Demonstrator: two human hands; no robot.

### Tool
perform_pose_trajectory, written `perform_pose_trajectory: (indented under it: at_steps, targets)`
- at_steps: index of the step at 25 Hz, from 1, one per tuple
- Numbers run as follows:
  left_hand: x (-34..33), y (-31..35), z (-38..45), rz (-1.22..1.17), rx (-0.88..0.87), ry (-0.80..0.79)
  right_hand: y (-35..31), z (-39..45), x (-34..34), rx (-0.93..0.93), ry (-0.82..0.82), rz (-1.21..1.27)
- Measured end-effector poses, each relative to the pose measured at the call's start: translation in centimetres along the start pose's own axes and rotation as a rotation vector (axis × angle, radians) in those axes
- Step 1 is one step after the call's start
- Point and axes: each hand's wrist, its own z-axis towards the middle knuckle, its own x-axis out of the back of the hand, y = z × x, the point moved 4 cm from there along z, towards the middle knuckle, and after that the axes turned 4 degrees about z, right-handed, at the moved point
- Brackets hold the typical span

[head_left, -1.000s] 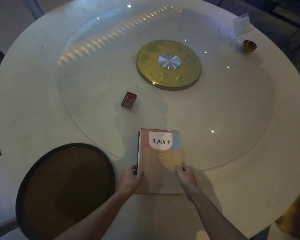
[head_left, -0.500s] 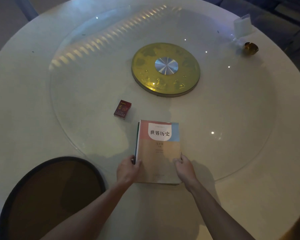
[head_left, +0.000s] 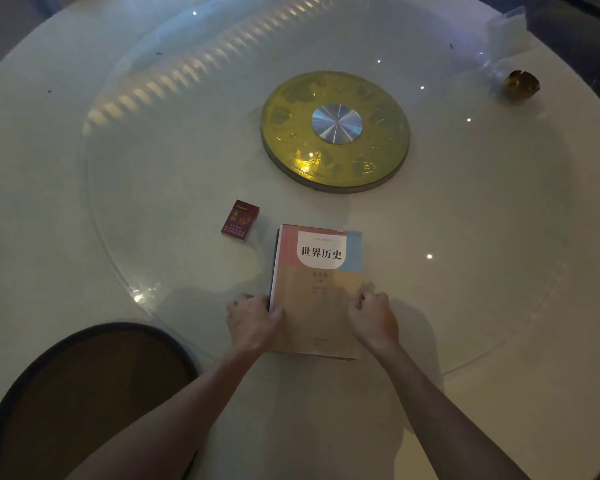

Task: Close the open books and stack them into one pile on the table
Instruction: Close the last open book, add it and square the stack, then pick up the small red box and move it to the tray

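Left hand [head_left: 252, 320]: it grips the left edge of the pile of books [head_left: 317, 292], near the bottom corner, with the thumb on top of the cover.
Right hand [head_left: 373, 318]: it holds the right edge of the same pile, fingers curled down over the side.
Pile of books: all shut, lying flat. The top one has a pink, blue and tan cover with big black letters. A darker book edge peeks out on the left side under it.
Where the pile is: on the round white table [head_left: 499, 393], half on the glass turning plate [head_left: 153, 202], close to the person.
Small red box [head_left: 240, 220]: near the pile's top left corner, not touching.
Gold disc [head_left: 335, 131]: in the middle of the glass, well apart from the books.
Dark round seat [head_left: 84, 393]: down at the left.
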Motion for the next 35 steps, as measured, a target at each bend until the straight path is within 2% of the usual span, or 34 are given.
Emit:
perform_pose_trajectory:
  at_steps: [4,11,14,16,18,21,24,29,35]
  targets:
    - [0.3,1.4,1.1,-0.18,0.007,-0.114,-0.8,1.1,0.1,-0.07,-0.012,0.076]
    - [0.3,0.7,0.7,-0.22,0.015,-0.14,-0.4,-0.5,-0.6,-0.131,-0.025,0.254]
    - [1.5,0.4,1.6,-0.261,0.028,-0.158,-1.4,0.2,0.5,-0.107,-0.009,0.16]
    - [3.2,0.1,3.3,-0.308,0.066,-0.089,-4.0,1.2,1.1,-0.021,0.085,0.054]
    - [5.3,-0.1,5.3,-0.408,0.132,-0.004,-8.0,2.5,1.4,0.151,0.125,0.06]
    - [7.5,-0.8,8.8,-0.549,0.205,0.042,-15.0,4.6,0.0,0.439,-0.012,0.065]
    - [7.9,-1.9,11.8,-0.704,0.235,0.004,-20.6,6.3,-2.6,0.593,-0.162,-0.026]
    - [8.1,-1.4,12.9,-0.857,0.23,-0.004,-25.8,8.6,-6.4,0.625,-0.254,-0.145]
    - [8.9,-2.4,12.5,-0.934,0.227,0.048,-26.0,9.1,-8.7,0.592,-0.245,-0.162]
